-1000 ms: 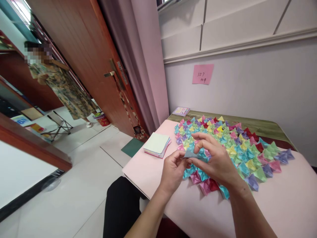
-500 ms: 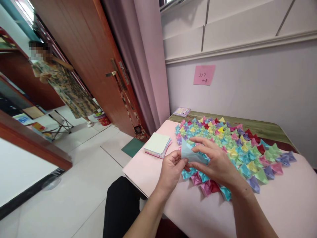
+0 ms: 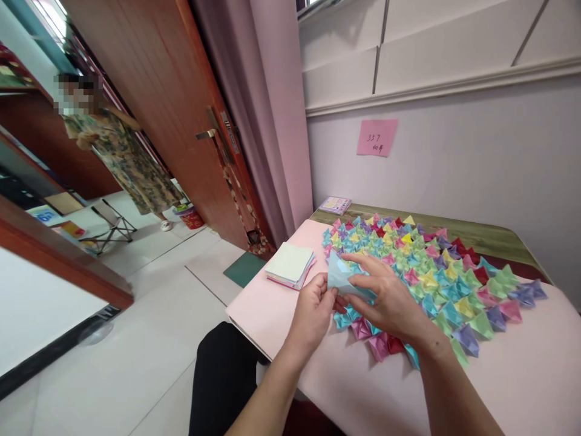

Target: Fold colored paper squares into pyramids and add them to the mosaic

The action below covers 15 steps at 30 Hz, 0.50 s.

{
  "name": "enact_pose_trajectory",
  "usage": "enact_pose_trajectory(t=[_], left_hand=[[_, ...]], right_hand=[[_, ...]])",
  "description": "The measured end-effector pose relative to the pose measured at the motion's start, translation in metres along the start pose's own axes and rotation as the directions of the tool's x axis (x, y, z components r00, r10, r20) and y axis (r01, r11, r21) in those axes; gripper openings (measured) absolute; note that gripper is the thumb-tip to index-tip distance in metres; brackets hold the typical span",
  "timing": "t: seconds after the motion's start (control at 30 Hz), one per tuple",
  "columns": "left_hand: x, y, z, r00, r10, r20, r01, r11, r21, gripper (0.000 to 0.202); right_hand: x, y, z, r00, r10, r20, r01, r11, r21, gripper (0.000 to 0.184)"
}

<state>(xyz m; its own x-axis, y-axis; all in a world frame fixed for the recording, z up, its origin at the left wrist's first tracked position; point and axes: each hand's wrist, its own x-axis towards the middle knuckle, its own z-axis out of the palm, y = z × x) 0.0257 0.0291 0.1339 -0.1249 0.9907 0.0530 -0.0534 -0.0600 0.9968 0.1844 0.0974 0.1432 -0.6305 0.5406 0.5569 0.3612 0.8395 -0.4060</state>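
A light blue sheet of origami paper (image 3: 340, 277), partly folded, is held up between both hands above the table. My left hand (image 3: 315, 306) pinches its lower left edge between thumb and fingers. My right hand (image 3: 385, 293) is closed on its right side, fingers over the top and thumb below. Beneath and behind the hands spread several rows of folded paper pieces (image 3: 429, 280) in blue, green, yellow, pink, red and purple. Left of my hands lies a stack of square paper (image 3: 290, 264), its top sheet pale yellow-green.
The table has a pale pink cover (image 3: 318, 381). A small patterned packet (image 3: 334, 204) lies at its far left corner. A pink note (image 3: 377, 137) is stuck on the wall. On the left are a wooden door (image 3: 158, 109) and a standing person (image 3: 122, 151).
My right hand has shifted slightly left, its fingers farther over the blue paper. The paper looks more bent at its top edge. The view has moved slightly.
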Motion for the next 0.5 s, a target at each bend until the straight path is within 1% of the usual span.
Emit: enact_pose_trajectory(t=[0.07,0.13,0.17,0.23,0.3,0.37,0.4,0.5], left_hand=[[-0.003,0.0,0.001,0.999,0.021,0.035,-0.025,0.992,0.127,0.019],[-0.005,-0.001,0.002,0.996,0.074,0.043,-0.084,0.943,0.323,0.02],[-0.006,-0.003,0.003,0.992,0.122,0.04,-0.127,0.893,0.432,0.023],[-0.007,-0.009,0.004,0.971,0.234,0.048,-0.212,0.748,0.629,0.034],[-0.006,-0.017,0.006,0.95,0.304,0.067,-0.245,0.598,0.763,0.044],[-0.005,-0.024,0.006,0.945,0.319,0.074,-0.228,0.479,0.848,0.047],[-0.005,-0.027,0.006,0.945,0.319,0.075,-0.216,0.434,0.875,0.047],[-0.005,-0.031,0.006,0.939,0.33,0.092,-0.211,0.345,0.915,0.045]], right_hand=[[0.0,0.001,0.002,1.0,0.012,0.025,-0.012,1.0,0.005,0.014],[-0.001,0.002,0.005,0.999,0.032,0.038,-0.032,0.999,0.007,0.015],[0.0,0.002,0.006,0.998,0.039,0.042,-0.039,0.999,0.008,0.016],[0.001,0.001,0.009,0.998,0.043,0.045,-0.043,0.999,0.013,0.02],[0.002,-0.001,0.012,0.998,0.031,0.049,-0.032,0.999,0.03,0.023],[0.004,-0.003,0.014,0.999,0.015,0.043,-0.017,0.999,0.045,0.026],[0.004,-0.003,0.015,0.999,0.01,0.038,-0.011,0.999,0.049,0.026],[0.004,-0.003,0.016,0.999,0.017,0.029,-0.018,0.999,0.048,0.026]])
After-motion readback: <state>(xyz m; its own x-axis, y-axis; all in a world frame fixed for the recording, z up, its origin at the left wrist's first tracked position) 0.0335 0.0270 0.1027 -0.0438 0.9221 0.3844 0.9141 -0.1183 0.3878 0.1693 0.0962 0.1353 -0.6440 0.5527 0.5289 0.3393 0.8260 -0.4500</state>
